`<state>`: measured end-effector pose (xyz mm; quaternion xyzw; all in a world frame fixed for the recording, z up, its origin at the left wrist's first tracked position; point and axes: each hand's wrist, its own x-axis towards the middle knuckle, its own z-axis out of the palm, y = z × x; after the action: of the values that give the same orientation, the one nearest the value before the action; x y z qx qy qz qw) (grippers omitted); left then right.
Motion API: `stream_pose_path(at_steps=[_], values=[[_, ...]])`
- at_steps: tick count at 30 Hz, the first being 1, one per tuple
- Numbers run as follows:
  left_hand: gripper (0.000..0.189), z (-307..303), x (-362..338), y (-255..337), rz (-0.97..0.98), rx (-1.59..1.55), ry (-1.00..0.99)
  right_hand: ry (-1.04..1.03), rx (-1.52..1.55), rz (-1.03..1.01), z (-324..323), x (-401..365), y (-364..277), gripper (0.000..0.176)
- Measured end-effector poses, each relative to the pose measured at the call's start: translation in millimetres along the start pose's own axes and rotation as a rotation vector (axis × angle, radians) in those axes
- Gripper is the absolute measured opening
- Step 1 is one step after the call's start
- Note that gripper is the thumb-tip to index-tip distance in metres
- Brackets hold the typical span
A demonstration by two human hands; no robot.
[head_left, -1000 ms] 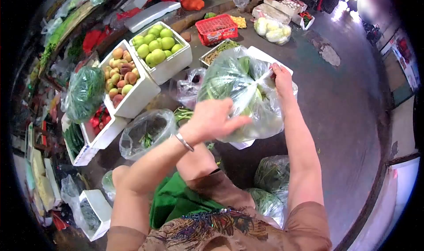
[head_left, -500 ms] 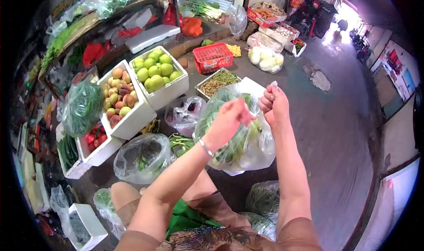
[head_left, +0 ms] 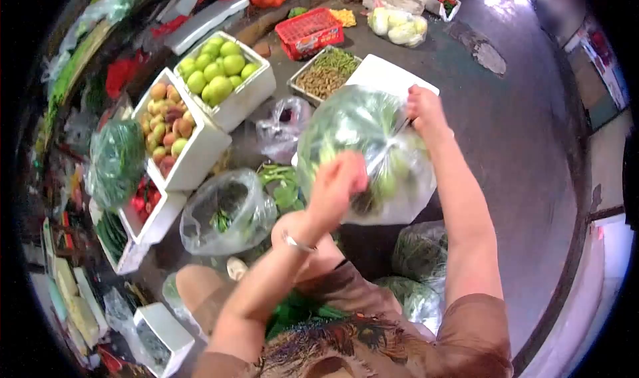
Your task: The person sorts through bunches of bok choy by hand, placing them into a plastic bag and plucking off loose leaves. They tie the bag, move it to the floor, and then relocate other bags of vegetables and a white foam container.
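A clear plastic bag (head_left: 359, 115) of leafy green vegetables stands in front of me, puffed up, its film gathered in creases near its right side. My right hand (head_left: 426, 114) is closed on the bag's film at the upper right. Blurred by motion, my left hand (head_left: 341, 180) is curled against the near left side of the bag. Its fingers face away, so what they grip, if anything, is hidden. A bracelet (head_left: 298, 244) circles my left wrist. Behind the bag lies a white foam lid or box (head_left: 393, 75).
To the left stand foam boxes of green fruit (head_left: 216, 72) and peaches (head_left: 166, 125). An open plastic bag (head_left: 223, 211) sits nearer me. Farther off are a red crate (head_left: 309, 33) and bagged pale vegetables (head_left: 397, 26). Filled bags (head_left: 419, 251) lie by my right leg.
My view has tipped downward. My hands have moved apart: the right has taken hold of the bag's upper right, while the left has come down to its near side.
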<state>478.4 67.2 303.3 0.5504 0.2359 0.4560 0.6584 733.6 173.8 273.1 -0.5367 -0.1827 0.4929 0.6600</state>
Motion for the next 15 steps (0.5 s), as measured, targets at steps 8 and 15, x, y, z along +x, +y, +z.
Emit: stream_pose_path(at_steps=[8,15], values=[[0.016,-12,10,12,-0.044,0.339,-0.059,-0.15,0.091,0.075,0,-13,-5,0.013],[0.059,-13,10,5,0.182,0.675,-0.192,-0.359,0.028,-0.152,-34,-83,-22,0.032]])
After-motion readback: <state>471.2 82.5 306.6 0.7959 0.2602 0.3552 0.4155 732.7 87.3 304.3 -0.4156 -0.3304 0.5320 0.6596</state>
